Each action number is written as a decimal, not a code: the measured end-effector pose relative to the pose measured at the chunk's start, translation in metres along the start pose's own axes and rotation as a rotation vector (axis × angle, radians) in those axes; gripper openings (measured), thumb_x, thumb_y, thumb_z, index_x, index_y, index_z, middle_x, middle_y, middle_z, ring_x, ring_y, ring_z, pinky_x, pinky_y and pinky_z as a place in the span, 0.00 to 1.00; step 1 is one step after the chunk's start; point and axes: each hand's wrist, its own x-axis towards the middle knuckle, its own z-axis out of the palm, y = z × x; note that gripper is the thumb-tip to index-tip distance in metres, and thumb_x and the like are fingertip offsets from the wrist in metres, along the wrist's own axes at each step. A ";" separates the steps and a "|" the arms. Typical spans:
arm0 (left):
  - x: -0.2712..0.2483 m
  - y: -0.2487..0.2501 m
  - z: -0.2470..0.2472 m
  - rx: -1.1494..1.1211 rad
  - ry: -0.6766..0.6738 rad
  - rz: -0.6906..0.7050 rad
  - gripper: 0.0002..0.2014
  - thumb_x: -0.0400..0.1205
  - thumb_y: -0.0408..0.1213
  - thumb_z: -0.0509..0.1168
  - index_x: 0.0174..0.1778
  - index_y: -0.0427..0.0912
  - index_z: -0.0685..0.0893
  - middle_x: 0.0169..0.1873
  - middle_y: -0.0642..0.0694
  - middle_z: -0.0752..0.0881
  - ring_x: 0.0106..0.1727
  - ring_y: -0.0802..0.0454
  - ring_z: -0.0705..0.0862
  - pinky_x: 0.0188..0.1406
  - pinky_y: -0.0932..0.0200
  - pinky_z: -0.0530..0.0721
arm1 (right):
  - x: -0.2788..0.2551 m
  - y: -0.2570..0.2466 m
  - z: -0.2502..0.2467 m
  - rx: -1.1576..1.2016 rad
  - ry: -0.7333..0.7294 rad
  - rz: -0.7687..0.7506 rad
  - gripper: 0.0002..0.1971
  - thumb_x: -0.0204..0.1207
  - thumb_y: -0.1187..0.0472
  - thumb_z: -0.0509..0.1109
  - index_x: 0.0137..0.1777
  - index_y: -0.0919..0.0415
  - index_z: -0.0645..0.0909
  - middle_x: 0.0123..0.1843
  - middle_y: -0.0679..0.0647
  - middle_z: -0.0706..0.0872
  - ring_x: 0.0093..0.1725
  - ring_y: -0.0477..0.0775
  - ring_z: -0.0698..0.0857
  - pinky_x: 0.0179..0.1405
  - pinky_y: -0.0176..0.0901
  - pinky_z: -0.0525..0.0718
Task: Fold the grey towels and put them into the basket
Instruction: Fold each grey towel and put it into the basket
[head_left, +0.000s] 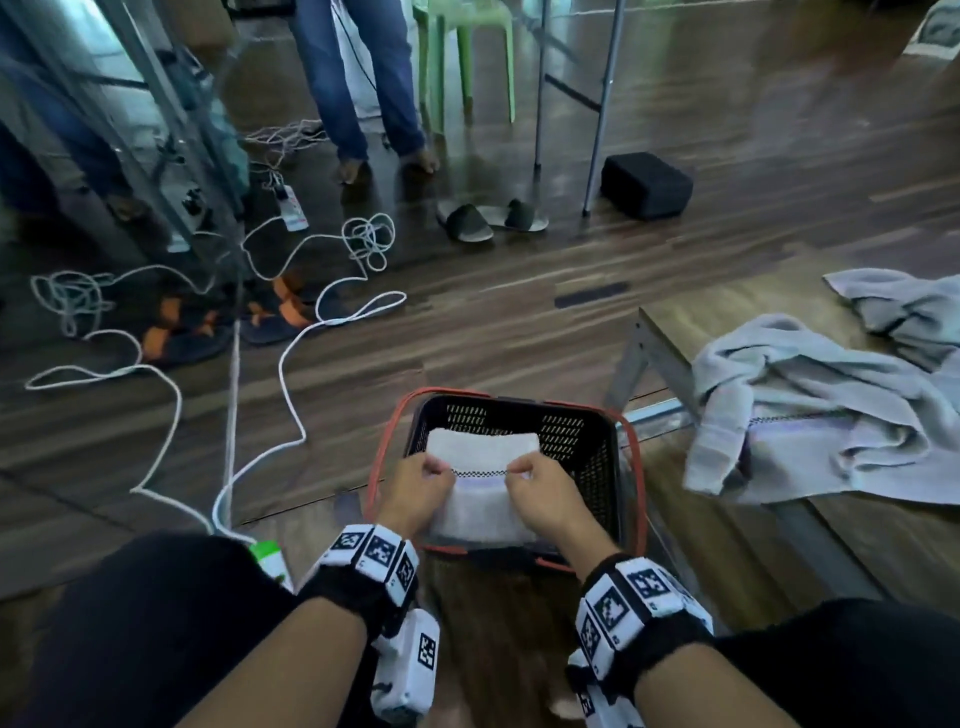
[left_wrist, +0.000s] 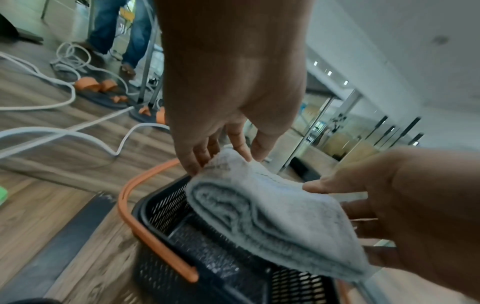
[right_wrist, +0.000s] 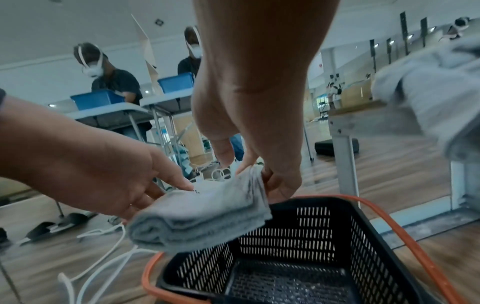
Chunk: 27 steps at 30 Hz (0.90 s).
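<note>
A folded grey towel (head_left: 480, 488) hangs just above a black mesh basket (head_left: 519, 402) with orange handles on the floor. My left hand (head_left: 421, 483) pinches the towel's left side and my right hand (head_left: 535, 488) pinches its right side. In the left wrist view the left fingers (left_wrist: 192, 164) grip the folded towel (left_wrist: 272, 216) over the basket (left_wrist: 161, 207). The right wrist view shows my right hand (right_wrist: 249, 166) holding the towel (right_wrist: 200, 214) above the basket (right_wrist: 311, 232), whose bottom is bare. Two crumpled grey towels (head_left: 810, 405) (head_left: 904, 306) lie on a low wooden table at the right.
The low table (head_left: 727, 317) stands right of the basket. White cable (head_left: 291, 374) loops over the floor to the left. A person's legs (head_left: 358, 78), sandals (head_left: 488, 218), a black box (head_left: 647, 184) and a green chair (head_left: 467, 62) lie beyond.
</note>
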 end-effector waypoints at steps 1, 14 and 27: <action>0.014 -0.006 0.007 0.017 -0.019 -0.001 0.09 0.79 0.31 0.67 0.34 0.47 0.84 0.35 0.51 0.86 0.47 0.46 0.85 0.52 0.53 0.81 | 0.017 0.008 0.005 -0.015 -0.031 0.014 0.06 0.81 0.60 0.64 0.50 0.54 0.82 0.54 0.52 0.85 0.57 0.55 0.82 0.55 0.43 0.76; 0.169 -0.075 0.066 0.204 -0.151 -0.157 0.11 0.82 0.35 0.64 0.54 0.39 0.90 0.51 0.39 0.91 0.54 0.40 0.88 0.56 0.53 0.85 | 0.175 0.082 0.071 -0.111 -0.269 0.131 0.10 0.79 0.61 0.62 0.37 0.58 0.81 0.40 0.55 0.83 0.43 0.59 0.82 0.42 0.45 0.77; 0.200 -0.086 0.090 0.441 -0.244 -0.253 0.18 0.81 0.39 0.66 0.64 0.33 0.82 0.61 0.35 0.85 0.60 0.38 0.85 0.53 0.53 0.81 | 0.209 0.105 0.087 -0.220 -0.345 0.232 0.27 0.86 0.56 0.61 0.83 0.64 0.68 0.83 0.61 0.71 0.78 0.61 0.74 0.72 0.46 0.74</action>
